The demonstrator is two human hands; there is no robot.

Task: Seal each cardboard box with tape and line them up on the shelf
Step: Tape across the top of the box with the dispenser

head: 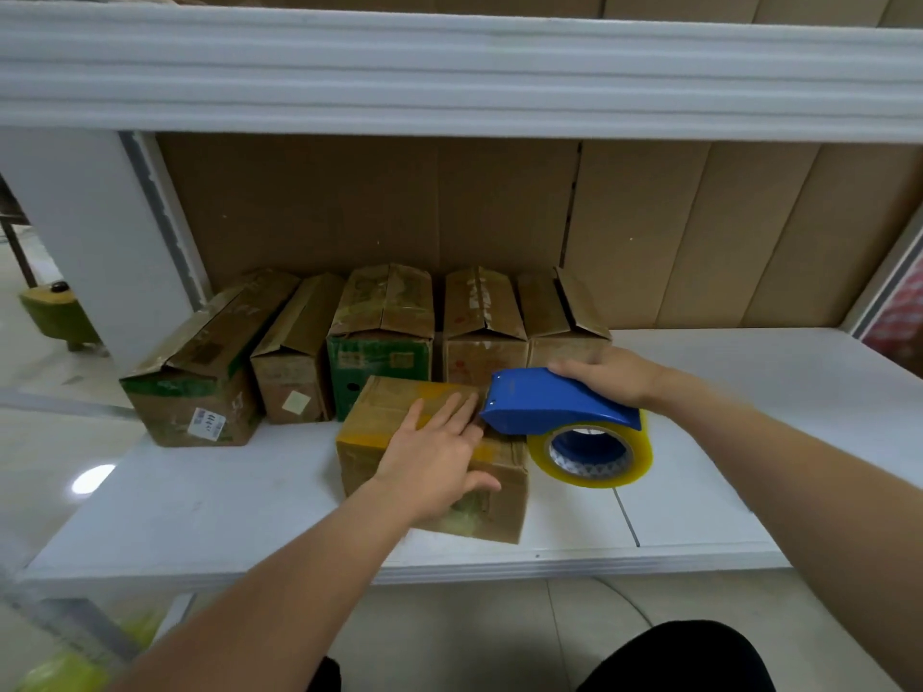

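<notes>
A small cardboard box (384, 422) with yellowish tape across its top stands near the front of the white shelf (200, 511). My left hand (439, 457) lies flat on the box's top, fingers straight, pressing it down. My right hand (607, 374) grips the blue tape dispenser (549, 402), whose front edge meets the box's right top edge. The yellowish tape roll (592, 454) hangs under the dispenser, beside the box. Behind stands a row of several cardboard boxes (382, 337) along the shelf's back, some with flaps slightly raised.
An upper white shelf board (449, 72) overhangs the work area. Brown cardboard sheets (699, 227) line the back wall. A white upright post (90, 232) bounds the left side. Bare shelf surface stretches right of the dispenser. A green stool (57, 312) stands on the floor, far left.
</notes>
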